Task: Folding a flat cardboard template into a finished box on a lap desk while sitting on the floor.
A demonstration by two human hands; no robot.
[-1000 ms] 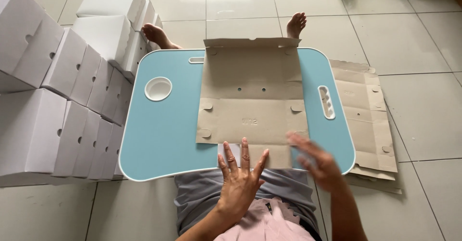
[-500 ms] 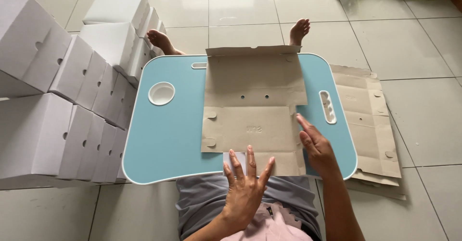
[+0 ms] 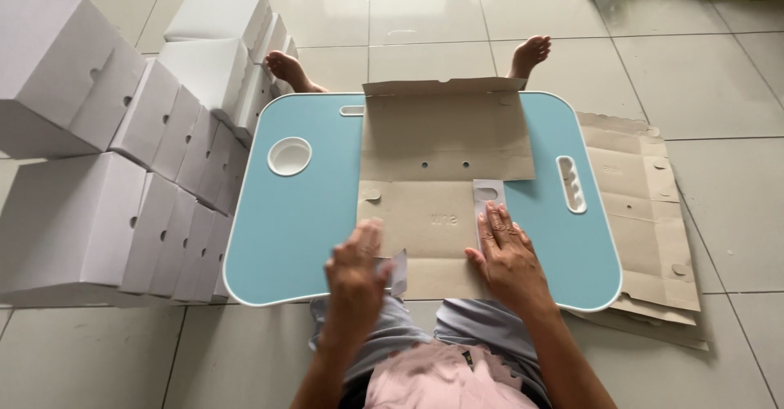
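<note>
Bright, even daylight, soft shadows. Mild glare on floor tiles (image 3: pixel 425 0) at top. Left hand (image 3: pixel 357 274) slightly motion-blurred; rest sharp. Wide-angle bending at edges.

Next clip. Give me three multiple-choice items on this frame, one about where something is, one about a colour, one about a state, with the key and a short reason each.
1. Where is the stack of flat cardboard sheets?
A. On the floor at the person's right of the lap table
B. On top of the white boxes
C. In the person's lap

2. What colour is the top of the lap table?
A. Red
B. Light blue
C. Black

3. What state is the cardboard blank on the table in?
A. Closed up into a finished box
B. Torn in two
C. Mostly flat, with side flaps being folded inward

Key: 1 A, the sheets lie on the tiles past the table's right edge. 2 B, the top is pale blue with a white rim. 3 C, the right hand presses a flap over and the left hand lifts another.
</note>
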